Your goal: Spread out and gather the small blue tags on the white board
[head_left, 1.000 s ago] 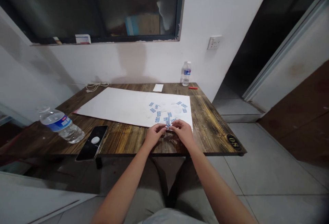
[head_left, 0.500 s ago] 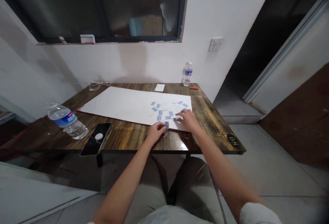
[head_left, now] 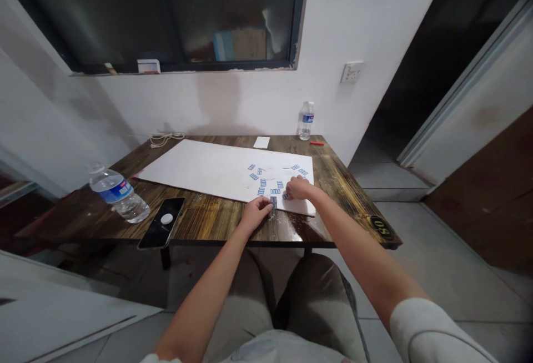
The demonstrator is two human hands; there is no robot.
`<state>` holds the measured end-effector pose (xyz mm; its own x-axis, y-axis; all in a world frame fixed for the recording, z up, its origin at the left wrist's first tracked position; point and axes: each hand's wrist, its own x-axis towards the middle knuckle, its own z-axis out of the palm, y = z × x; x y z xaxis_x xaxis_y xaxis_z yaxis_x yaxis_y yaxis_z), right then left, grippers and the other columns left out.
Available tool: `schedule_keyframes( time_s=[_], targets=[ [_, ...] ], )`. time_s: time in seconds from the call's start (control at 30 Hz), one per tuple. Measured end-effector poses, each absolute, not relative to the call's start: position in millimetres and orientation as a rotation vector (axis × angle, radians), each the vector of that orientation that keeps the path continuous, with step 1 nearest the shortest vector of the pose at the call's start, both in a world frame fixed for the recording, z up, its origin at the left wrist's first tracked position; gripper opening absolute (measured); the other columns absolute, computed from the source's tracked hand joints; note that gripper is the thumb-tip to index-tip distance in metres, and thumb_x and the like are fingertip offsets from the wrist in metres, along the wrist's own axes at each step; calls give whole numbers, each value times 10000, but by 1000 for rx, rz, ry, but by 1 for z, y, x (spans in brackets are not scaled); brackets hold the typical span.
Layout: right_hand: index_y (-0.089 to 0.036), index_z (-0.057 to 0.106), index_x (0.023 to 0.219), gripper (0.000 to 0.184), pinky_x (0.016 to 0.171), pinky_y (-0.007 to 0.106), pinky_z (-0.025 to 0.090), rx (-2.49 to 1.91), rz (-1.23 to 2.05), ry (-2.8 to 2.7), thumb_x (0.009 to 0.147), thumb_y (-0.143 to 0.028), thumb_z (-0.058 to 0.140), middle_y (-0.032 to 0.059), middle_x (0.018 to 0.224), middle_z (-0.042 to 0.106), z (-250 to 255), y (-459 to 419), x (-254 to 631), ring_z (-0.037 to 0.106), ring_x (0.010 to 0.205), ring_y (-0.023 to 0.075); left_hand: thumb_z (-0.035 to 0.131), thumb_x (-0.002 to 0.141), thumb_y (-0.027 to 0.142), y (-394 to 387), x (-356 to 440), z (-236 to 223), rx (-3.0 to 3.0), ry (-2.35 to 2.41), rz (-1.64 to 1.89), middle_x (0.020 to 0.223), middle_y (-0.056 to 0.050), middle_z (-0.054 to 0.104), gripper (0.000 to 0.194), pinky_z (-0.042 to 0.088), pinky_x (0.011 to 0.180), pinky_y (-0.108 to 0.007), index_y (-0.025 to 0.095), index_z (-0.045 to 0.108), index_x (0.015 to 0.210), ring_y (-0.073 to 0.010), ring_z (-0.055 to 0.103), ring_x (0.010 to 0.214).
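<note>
A white board (head_left: 200, 166) lies on the wooden table, with several small blue-and-white striped pieces (head_left: 261, 191) scattered over its right part. At the board's front edge my left hand (head_left: 256, 211) pinches a small dark blue striped piece (head_left: 273, 202) between thumb and fingers. My right hand (head_left: 298, 187) is over the board's right part, its fingers curled together. Whatever those fingertips hold, if anything, is hidden. Just below them another small striped piece (head_left: 286, 196) rests on the board.
On the left of the table (head_left: 216, 224) are a tilted water bottle (head_left: 119, 193) and a phone (head_left: 160, 230) with a white round disc (head_left: 166, 218) on it. Along the back are a cable (head_left: 164, 139), a white card (head_left: 261, 142), another bottle (head_left: 306, 121) and a red stick (head_left: 317, 143).
My right hand's fingers have drawn together from a spread pose and shifted slightly left. My left hand stays at the board's front edge with its piece. The camera view has shifted slightly.
</note>
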<state>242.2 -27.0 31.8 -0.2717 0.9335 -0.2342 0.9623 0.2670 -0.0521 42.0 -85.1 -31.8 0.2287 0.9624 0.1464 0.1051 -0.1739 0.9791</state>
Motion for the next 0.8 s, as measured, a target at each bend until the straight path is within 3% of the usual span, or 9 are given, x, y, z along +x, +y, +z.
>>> schedule_keyframes(
  time_s=[0.3,0.47,0.6,0.8],
  targets=[
    [-205,743,964,255,857,395,401,1804,-228,2412,716,-253,776,143,1121,674,33,-29,238,526,1132,342,728,678,388,-87,43,-28,1453,1036,1088,626,25,606,259,428,597,-251,173,603,753,-121,550,562],
    [-205,725,825,93,795,302,379,1934,-447,2573,768,-147,681,41,876,731,24,-45,247,629,886,215,732,668,378,-84,41,-29,1401,1088,1148,640,16,626,259,435,608,-247,169,603,749,-128,587,583],
    [-216,710,930,136,761,264,375,2154,-491,2686,801,-189,675,27,925,715,11,-56,251,607,896,189,736,655,385,-82,41,-32,1356,1144,1170,620,15,619,281,426,562,-241,164,611,776,-127,578,547],
    [-242,714,1047,243,827,326,379,2166,-324,2566,819,-320,692,107,1126,624,4,-54,248,499,1109,289,752,637,394,-82,41,-32,1351,1127,1162,638,13,622,289,423,544,-232,166,622,757,-126,584,560]
  ],
)
